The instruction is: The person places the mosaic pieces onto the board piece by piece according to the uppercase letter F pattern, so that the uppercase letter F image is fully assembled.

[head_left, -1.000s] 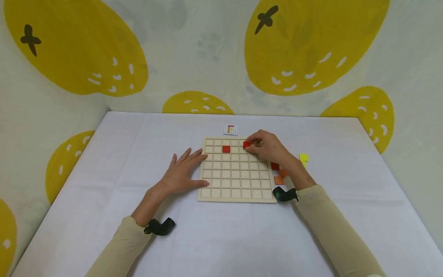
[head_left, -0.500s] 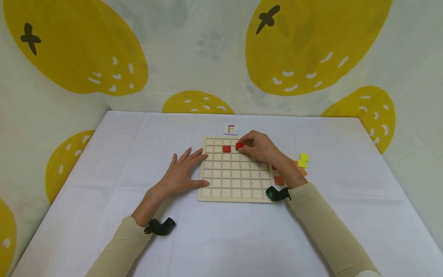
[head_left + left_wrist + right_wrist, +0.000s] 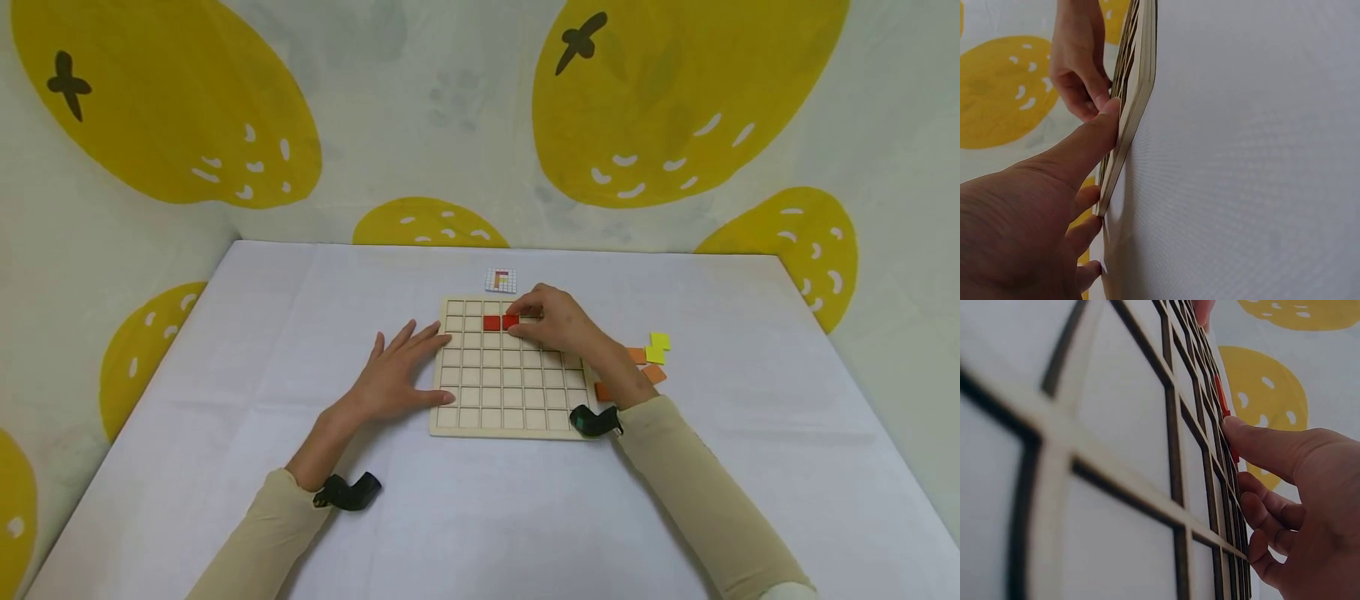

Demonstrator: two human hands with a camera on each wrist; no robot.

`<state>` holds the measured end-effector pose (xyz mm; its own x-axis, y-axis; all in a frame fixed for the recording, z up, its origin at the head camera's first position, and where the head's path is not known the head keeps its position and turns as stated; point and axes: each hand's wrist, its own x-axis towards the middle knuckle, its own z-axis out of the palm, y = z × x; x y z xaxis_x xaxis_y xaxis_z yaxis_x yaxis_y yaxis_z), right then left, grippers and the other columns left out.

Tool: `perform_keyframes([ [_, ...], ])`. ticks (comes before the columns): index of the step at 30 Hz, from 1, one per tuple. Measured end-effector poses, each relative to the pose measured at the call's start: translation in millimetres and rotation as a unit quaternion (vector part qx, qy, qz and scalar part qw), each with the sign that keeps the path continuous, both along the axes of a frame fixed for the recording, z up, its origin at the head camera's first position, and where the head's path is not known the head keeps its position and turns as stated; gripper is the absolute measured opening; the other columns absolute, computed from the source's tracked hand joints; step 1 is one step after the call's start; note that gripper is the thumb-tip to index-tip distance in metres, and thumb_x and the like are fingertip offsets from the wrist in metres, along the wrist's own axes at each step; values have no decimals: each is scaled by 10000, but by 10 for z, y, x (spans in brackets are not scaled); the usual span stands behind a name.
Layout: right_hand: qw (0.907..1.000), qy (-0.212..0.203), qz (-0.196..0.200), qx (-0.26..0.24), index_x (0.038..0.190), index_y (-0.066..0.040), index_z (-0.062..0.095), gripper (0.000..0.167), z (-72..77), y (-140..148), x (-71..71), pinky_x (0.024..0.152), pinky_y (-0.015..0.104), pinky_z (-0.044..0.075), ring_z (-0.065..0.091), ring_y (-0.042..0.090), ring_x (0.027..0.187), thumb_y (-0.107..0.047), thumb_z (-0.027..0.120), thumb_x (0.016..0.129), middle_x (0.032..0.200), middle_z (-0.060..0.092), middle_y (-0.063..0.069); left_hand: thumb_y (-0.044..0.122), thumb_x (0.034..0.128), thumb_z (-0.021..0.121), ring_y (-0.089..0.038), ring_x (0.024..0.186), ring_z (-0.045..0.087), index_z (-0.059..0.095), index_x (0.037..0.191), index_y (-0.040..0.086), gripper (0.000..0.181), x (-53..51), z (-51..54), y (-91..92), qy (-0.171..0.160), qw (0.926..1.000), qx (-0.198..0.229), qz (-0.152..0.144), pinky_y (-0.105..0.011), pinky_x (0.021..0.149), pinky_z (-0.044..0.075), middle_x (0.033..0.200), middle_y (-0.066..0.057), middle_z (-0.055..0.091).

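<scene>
A light wooden grid board (image 3: pixel 512 423) lies on the white table. One red tile (image 3: pixel 491 322) sits in a cell of its second row from the back. Beside it on the right is a second red tile (image 3: pixel 510 321), pinched between thumb and forefinger of my right hand (image 3: pixel 562 323); the right wrist view shows the thumb at the red tile (image 3: pixel 1234 454). My left hand (image 3: pixel 388 379) has its fingers spread, with thumb and fingertips on the board's left edge; the left wrist view shows this hand (image 3: pixel 1029 206) touching the frame.
Behind the board lies a small card with a coloured grid pattern (image 3: pixel 501 280). Right of the board are yellow tiles (image 3: pixel 660 341) and orange tiles (image 3: pixel 654 373), partly behind the right forearm. A patterned cloth (image 3: pixel 420 108) hangs behind the table.
My right hand has moved left along the board with its red tile, which now lies beside the first red one at the same row. The left hand has stayed where it was.
</scene>
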<state>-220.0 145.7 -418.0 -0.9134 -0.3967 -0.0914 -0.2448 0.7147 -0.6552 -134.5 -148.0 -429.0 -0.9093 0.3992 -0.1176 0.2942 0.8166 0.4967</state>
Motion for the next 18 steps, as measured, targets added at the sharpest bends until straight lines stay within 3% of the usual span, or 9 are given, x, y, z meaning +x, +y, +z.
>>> perform_keyframes([
  [8,9996,-105,-80,-252,1246,-117,738,390,17,82,40,991,438,517,607,285,1104,-242,841,892,1184,652,101,515,851,820,-345,1654,95,417,1605,248,895,3,-11,13,2,10000,-11,-1,-737,1265,-5,1745,9,270],
  [18,9982,-70,-337,-482,1241,-136,733,347,67,340,103,940,413,504,600,268,1082,-262,807,927,1197,663,86,522,848,822,-347,1655,90,409,1610,248,909,6,-2,17,32,10000,-80,30,-736,1266,-7,1746,5,267],
])
